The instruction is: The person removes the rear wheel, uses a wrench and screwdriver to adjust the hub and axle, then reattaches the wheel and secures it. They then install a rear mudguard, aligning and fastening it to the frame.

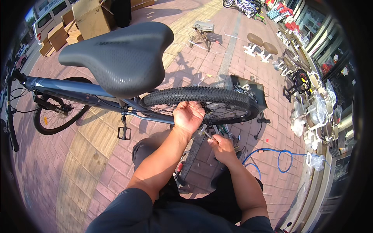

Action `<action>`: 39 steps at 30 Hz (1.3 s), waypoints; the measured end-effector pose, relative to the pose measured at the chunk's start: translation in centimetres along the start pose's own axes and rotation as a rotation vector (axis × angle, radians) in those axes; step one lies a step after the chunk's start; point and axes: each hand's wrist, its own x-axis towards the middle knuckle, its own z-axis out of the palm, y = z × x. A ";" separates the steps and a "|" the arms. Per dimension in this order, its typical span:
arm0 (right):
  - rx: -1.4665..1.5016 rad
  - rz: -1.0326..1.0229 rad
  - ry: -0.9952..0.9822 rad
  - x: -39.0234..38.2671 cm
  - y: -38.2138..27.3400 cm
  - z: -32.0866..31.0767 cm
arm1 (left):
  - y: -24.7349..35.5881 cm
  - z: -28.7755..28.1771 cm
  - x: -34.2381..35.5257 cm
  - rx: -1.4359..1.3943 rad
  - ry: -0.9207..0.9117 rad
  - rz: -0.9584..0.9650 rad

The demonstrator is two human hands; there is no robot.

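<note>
A bicycle with a blue-grey frame (70,86) and a dark saddle (120,58) stands in front of me. My left hand (189,117) reaches up against its rear wheel (202,93), palm toward me, fingers curled in by the spokes under the tire. What those fingers grip, if anything, is hidden. Lower and to the right, my right hand (223,148) is closed round a slim metal tool (208,134), whose tip points at the wheel's axle area. Its exact kind is too small to make out.
A dark open toolbox (252,93) sits behind the wheel, with scattered tools below. A blue hose (285,160) loops on the brick paving at right. A small folding stool (203,33) stands farther off, cardboard boxes (91,19) at far left, bicycle seats and plastic-wrapped parts (320,110) along the shopfront.
</note>
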 end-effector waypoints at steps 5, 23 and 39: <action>0.044 -0.052 -0.017 -0.3 -0.4 0.0 | 0.9 0.2 -0.3 0.128 0.030 -0.105; 0.036 -0.118 0.027 0.3 -0.9 1.1 | -0.3 0.4 -0.3 -0.004 0.064 0.002; 0.026 -0.095 -0.041 0.1 -0.6 1.0 | -0.1 -0.8 0.0 0.042 -0.054 -0.019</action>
